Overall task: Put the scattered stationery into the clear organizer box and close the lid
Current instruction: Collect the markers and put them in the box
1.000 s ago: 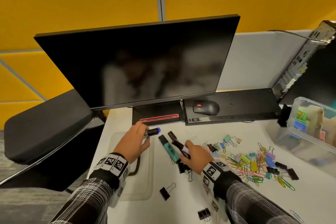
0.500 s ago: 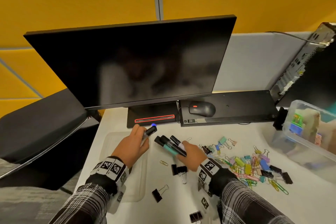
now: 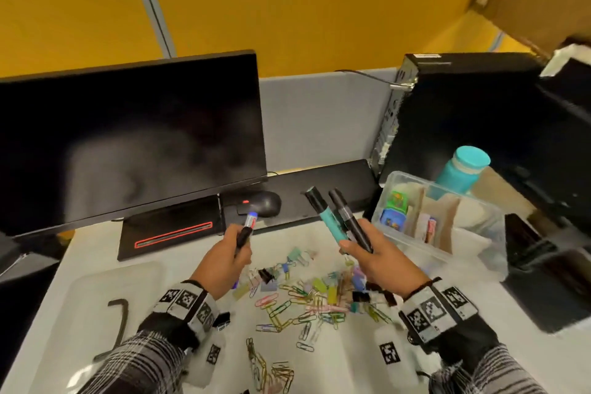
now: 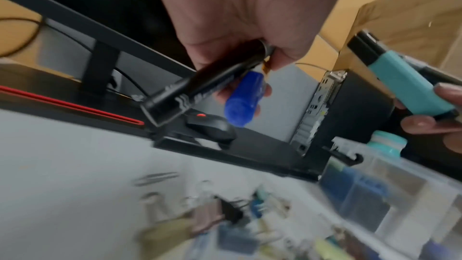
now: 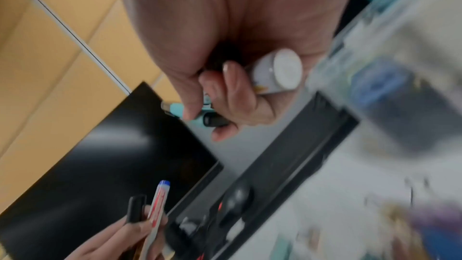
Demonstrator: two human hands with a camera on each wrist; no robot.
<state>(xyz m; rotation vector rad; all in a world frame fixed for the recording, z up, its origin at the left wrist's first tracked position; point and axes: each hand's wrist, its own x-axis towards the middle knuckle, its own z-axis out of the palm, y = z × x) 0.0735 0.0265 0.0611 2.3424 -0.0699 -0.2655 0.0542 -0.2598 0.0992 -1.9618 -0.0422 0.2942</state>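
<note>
My left hand [image 3: 224,261] grips two markers upright above the desk: a black one [image 4: 197,84] and a blue-capped one [image 3: 250,221] [image 4: 243,99]. Held up to its right, my right hand [image 3: 372,254] grips a teal highlighter [image 3: 329,221] and a black marker [image 3: 350,222]; the right wrist view also shows a white-ended marker [image 5: 280,72] in that fist. The clear organizer box [image 3: 479,240] stands open at the right, just beyond my right hand, with small items in its compartments. Coloured paper clips and binder clips [image 3: 319,294] lie scattered on the desk below both hands.
A monitor [image 3: 128,144] stands at the back left, a black mouse [image 3: 263,203] and a keyboard [image 3: 335,182] behind the hands. A computer tower [image 3: 463,125] and a teal bottle [image 3: 462,169] sit behind the box. The clear lid [image 3: 96,307] lies at the front left.
Both hands have lifted off the desk with their markers and moved right, toward the organizer box. The head view has swung right, so the box and tower show more fully.
</note>
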